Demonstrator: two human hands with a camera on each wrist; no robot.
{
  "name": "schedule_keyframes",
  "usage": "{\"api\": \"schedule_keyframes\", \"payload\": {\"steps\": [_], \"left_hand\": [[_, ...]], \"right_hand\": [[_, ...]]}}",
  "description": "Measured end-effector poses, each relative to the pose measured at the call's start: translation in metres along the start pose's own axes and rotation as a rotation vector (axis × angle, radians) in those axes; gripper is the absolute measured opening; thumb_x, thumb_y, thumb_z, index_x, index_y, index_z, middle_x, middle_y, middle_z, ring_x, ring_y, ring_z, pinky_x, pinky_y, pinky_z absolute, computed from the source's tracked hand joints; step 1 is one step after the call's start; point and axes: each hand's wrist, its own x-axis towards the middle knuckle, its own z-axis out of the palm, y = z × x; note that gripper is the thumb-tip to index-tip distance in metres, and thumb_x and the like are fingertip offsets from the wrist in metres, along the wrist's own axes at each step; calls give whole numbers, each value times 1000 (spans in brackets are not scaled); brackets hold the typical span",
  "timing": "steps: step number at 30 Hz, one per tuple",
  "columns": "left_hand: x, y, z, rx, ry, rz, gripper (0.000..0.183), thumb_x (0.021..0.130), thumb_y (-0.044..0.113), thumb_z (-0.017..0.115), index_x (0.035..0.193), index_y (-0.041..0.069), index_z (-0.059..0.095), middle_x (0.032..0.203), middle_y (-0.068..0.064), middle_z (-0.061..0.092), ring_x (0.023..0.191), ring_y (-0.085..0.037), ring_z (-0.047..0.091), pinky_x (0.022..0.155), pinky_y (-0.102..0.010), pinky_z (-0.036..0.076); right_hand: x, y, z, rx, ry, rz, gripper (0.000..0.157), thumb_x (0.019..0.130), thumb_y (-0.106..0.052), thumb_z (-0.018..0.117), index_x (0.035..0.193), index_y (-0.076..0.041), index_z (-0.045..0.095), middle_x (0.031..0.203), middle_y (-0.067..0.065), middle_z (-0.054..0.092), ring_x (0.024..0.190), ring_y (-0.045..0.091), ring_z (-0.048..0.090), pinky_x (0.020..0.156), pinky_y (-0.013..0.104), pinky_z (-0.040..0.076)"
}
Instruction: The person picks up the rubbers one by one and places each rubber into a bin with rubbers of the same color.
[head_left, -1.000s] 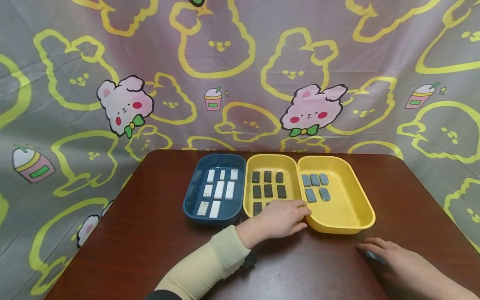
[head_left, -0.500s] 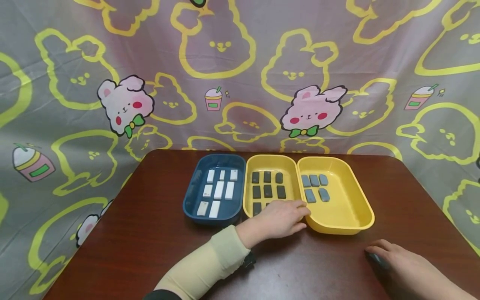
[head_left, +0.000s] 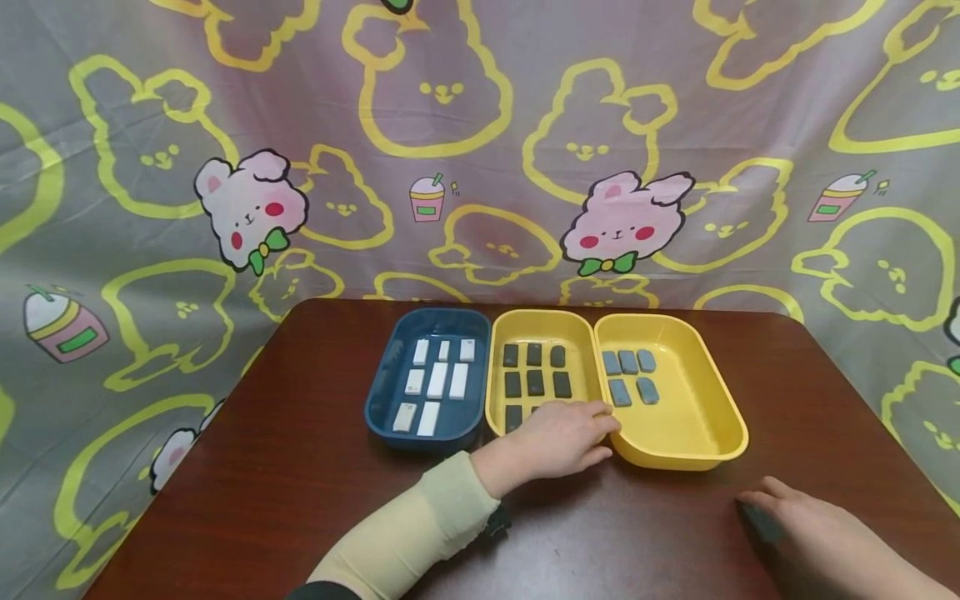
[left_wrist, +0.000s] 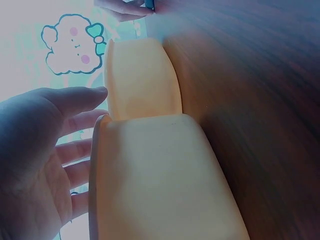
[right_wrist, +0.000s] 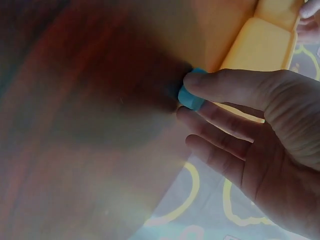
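Note:
In the head view my left hand point(head_left: 558, 437) lies over the near rim of the middle yellow tray point(head_left: 491, 417). The left wrist view shows its fingers reaching behind that rim, loosely extended, with the thumb above. At the lower right my right hand point(head_left: 817, 529) pinches a small blue eraser-like block point(right_wrist: 191, 95) between thumb and fingers, low over the table. Dark blocks point(head_left: 535, 382) sit in rows inside the middle tray, some hidden by my left hand. The right yellow tray point(head_left: 693, 417) holds several blue-grey blocks point(head_left: 647, 391) toward its left side.
A dark blue tray point(head_left: 375, 417) with several white blocks point(head_left: 437, 380) stands at the left, and the three trays are side by side. Brown wooden table point(head_left: 285, 467) surrounds them. Behind hangs a cloth point(head_left: 487, 125) printed with cartoon figures.
My right hand has shifted a little to the right, away from the trays, and turned slightly with the blue block held in it. The left hand has stayed on the rim.

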Motion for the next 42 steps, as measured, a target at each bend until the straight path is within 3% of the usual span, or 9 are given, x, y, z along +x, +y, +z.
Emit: {"api": "schedule_keyframes", "payload": {"steps": [6, 13, 18, 23, 28, 33, 42], "left_hand": [[0, 0, -1, -13, -18, -9, 36, 98, 38, 56, 128, 19, 60, 129, 2, 57, 108, -9, 57, 86, -23, 48], [0, 0, -1, -23, -25, -16, 37, 98, 38, 56, 129, 19, 59, 131, 2, 56, 110, -9, 57, 88, -23, 47], [0, 0, 0, -27, -25, -18, 37, 98, 38, 56, 129, 19, 60, 130, 2, 57, 108, -9, 57, 87, -23, 47], [-1, 0, 0, -26, -17, -16, 36, 98, 38, 56, 128, 19, 60, 129, 2, 57, 108, -9, 58, 86, -22, 48], [-1, 0, 2, -5, 9, -4, 35, 97, 38, 57, 127, 19, 61, 128, 1, 58, 108, -9, 58, 83, -23, 49], [-1, 0, 1, -2, 10, 2, 36, 97, 38, 57, 127, 19, 61, 129, 1, 57, 108, -10, 58, 82, -24, 49], [0, -1, -1, -11, -5, -4, 37, 97, 38, 57, 128, 19, 60, 129, 1, 57, 108, -10, 59, 83, -24, 49]], "right_hand": [[11, 23, -20, -43, -45, 68, 42, 67, 0, 83, 103, -11, 67, 90, -7, 50, 69, 3, 51, 56, 29, 47], [27, 42, -61, -84, 46, 102, 51, 60, 2, 87, 105, 6, 64, 91, 8, 55, 72, 19, 57, 56, 39, 49], [48, 39, -87, -104, 135, 85, 50, 63, 2, 84, 107, 10, 61, 95, 17, 54, 71, 27, 58, 55, 42, 48], [80, 24, -102, -77, 159, 16, 47, 66, -1, 82, 108, 8, 62, 94, 13, 54, 71, 23, 56, 60, 44, 51], [115, 9, -104, -41, 69, -19, 49, 69, -8, 86, 110, 6, 63, 92, 9, 55, 72, 19, 56, 66, 43, 53], [143, 1, -93, -53, -24, -76, 44, 70, -8, 85, 108, 3, 66, 88, 7, 54, 70, 18, 54, 66, 41, 52], [171, -1, -64, -79, -182, -75, 33, 77, 0, 76, 109, -2, 68, 96, 13, 60, 76, 22, 57, 77, 49, 51]]}}
